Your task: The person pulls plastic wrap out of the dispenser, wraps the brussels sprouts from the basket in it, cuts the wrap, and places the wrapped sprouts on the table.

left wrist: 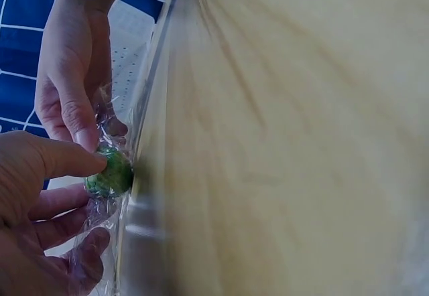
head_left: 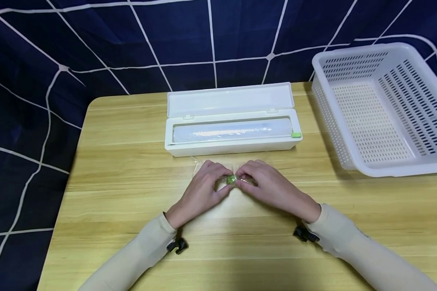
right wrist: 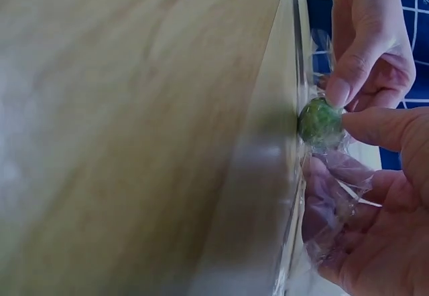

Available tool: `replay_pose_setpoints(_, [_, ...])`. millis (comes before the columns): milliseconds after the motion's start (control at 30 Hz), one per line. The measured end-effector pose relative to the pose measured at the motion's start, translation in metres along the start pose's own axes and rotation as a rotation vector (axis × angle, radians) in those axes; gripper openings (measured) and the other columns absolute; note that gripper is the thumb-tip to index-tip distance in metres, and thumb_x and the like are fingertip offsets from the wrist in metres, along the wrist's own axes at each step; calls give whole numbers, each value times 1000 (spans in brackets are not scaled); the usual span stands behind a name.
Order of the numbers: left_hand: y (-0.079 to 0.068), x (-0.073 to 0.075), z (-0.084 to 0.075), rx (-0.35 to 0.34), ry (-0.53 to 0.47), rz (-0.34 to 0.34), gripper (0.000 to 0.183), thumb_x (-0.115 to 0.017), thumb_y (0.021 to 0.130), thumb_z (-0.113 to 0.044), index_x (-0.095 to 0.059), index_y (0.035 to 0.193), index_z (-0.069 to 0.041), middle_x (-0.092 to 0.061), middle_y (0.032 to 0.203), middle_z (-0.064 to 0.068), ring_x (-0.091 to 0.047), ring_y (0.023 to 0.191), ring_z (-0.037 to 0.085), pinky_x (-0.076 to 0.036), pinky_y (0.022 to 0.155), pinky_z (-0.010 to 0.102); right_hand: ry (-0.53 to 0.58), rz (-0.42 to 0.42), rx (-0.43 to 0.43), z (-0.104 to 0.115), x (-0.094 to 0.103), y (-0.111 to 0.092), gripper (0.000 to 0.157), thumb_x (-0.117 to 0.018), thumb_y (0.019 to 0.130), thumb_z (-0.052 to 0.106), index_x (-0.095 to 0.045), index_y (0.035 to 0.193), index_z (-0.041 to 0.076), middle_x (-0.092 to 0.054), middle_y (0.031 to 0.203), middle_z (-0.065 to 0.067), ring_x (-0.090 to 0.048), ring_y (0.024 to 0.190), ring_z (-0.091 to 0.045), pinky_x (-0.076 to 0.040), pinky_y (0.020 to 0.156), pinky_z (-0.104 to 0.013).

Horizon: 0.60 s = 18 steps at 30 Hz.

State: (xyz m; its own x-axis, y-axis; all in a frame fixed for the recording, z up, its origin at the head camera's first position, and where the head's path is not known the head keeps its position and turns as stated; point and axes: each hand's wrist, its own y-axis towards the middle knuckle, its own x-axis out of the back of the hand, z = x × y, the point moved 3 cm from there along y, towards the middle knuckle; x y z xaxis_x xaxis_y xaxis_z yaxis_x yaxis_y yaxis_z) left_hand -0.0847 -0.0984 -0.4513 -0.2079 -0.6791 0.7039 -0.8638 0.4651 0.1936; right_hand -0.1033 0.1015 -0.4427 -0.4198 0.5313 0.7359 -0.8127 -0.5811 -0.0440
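A small round green item (head_left: pixel 231 180) lies on the table between both hands, wrapped in clear cling film (right wrist: pixel 342 182). My left hand (head_left: pixel 205 184) pinches it from the left, thumb on the near side and fingers beyond. From the right, my right hand (head_left: pixel 271 186) pinches the wrapped item the same way, the thumb tips of both hands nearly meeting. In the left wrist view the green ball (left wrist: pixel 110 175) shows through creased film. Loose film spreads under the fingers of both hands and hides parts of them.
Behind the hands stands a white cling film box (head_left: pixel 233 149), lid up, with a film roll (head_left: pixel 233 130) inside and a green slider (head_left: pixel 296 135) at its right end. A white perforated basket (head_left: pixel 364 165) sits at the right. A dark blue checked curtain (head_left: pixel 189 40) hangs behind the wooden table (head_left: pixel 124 194).
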Motion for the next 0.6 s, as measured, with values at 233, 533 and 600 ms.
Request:
replay_pose_setpoints(233, [1, -3, 5, -7, -4, 1, 27, -85, 95, -13, -80, 120, -4, -76, 111, 2, -59, 104, 23, -51, 91, 40, -35, -95, 55, 5, 1, -1, 31, -89, 94, 19, -73, 119, 7, -69, 118, -4, -62, 111, -23, -53, 96, -45])
replay_pose_setpoints(533, [3, -1, 2, 47, 56, 31, 26, -82, 98, -17, -79, 119, -2, -72, 103, 3, -55, 97, 23, -49, 82, 38, -76, -80, 77, 6, -1, 8, 38, -95, 85, 11, -75, 118, 10, -72, 116, -2, -64, 111, -24, -54, 98, -45])
replay_pose_setpoints(600, [3, -1, 2, 60, 57, 35, 25, -80, 99, -17, -80, 119, -2, -71, 103, 4, -55, 97, 23, -48, 81, 38, -81, -70, 82, 6, -1, 10, 36, -93, 87, 11, -76, 118, 10, -72, 116, -2, -65, 111, -23, -54, 97, -45])
